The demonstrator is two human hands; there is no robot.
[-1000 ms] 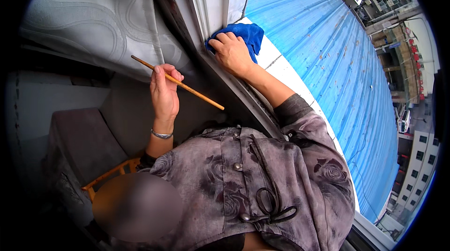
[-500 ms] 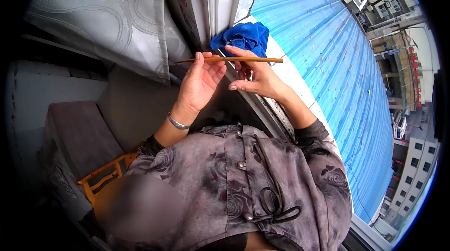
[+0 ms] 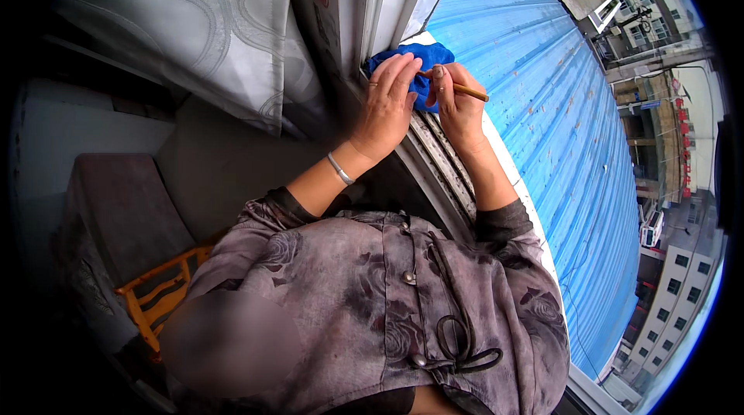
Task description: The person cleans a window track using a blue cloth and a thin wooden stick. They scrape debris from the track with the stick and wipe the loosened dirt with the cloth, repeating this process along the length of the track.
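Note:
A thin brown wooden chopstick (image 3: 473,92) is pinched between the thumb and fingers of my right hand (image 3: 460,109). Its thicker end sticks out to the right; the thin end points left toward the blue cloth. That crumpled blue cloth (image 3: 432,51) lies in the corner of the window sill, partly covered by both hands. Over its left side reaches my left hand (image 3: 387,109), fingers stretched side by side and the thumb apart, with blue showing between them. Whether the fingertips press on the cloth is hidden. A ring and a silver bracelet (image 3: 341,169) are on my left arm.
The metal window track (image 3: 440,167) runs below my hands, beside the white sill (image 3: 504,155). Outside stretches a blue corrugated roof (image 3: 542,105). A pale curtain (image 3: 194,35) hangs at left, above a brown cushioned seat (image 3: 128,213) and an orange wooden chair (image 3: 159,291).
The chopstick has passed from between both hands into my right hand's grip. Both hands have moved up over the cloth, and my left hand has turned palm down.

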